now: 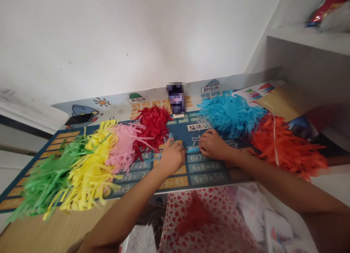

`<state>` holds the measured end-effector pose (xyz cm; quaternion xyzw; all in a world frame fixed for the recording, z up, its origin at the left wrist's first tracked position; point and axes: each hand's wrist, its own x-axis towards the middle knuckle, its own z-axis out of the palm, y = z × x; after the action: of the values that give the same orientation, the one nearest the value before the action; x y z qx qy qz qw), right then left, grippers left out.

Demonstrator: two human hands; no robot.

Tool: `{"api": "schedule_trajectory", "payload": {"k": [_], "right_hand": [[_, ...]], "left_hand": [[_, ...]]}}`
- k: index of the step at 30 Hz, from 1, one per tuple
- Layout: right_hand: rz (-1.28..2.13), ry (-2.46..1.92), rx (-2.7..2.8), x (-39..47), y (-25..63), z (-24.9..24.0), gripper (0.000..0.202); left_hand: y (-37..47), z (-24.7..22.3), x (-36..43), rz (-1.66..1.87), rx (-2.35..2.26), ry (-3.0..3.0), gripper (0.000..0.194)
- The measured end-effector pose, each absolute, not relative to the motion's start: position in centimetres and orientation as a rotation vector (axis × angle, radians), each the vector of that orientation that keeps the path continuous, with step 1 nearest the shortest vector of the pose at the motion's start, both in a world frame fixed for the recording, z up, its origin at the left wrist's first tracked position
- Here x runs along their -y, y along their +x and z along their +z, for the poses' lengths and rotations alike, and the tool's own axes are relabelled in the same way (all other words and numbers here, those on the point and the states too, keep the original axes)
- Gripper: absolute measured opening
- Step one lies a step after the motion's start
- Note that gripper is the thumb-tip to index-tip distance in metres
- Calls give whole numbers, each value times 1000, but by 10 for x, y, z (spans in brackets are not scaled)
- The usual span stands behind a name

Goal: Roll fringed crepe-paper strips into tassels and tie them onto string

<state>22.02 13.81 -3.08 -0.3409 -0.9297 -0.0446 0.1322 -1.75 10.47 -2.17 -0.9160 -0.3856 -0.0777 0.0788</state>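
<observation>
A narrow light-blue paper strip (pixel 193 149) spans my two hands above a dark-blue printed mat (pixel 178 131). My left hand (pixel 172 156) is pinched upon it; my right hand (pixel 212 145) curls at its other end, though I cannot tell whether it grips. Too hard a pull could tear so thin a strip; a leftward sweep could snag the crimson fringed-paper bundle (pixel 154 127) just beside my left hand.
</observation>
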Motion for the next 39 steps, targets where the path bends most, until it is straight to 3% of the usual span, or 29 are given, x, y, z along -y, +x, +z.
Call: {"api": "schedule_trajectory", "payload": {"k": [3, 10, 14, 25, 39], "right_hand": [[-180, -1007, 2689, -129, 206, -25, 9], [-374, -828, 2767, -114, 180, -33, 30], [-352, -861, 2724, -116, 208, -42, 27], [422, -1154, 2411, -134, 239, -57, 21], [444, -1168, 2388, -135, 237, -57, 14]], "left_hand": [[-18, -26, -104, -352, 1216, -2738, 18], [-20, -31, -99, -458, 1232, -2698, 16], [-22, -32, -96, -431, 1195, -2679, 17], [-41, -42, -102, -703, 1667, -2780, 11], [-34, -36, -102, -415, 1702, -2719, 17]]}}
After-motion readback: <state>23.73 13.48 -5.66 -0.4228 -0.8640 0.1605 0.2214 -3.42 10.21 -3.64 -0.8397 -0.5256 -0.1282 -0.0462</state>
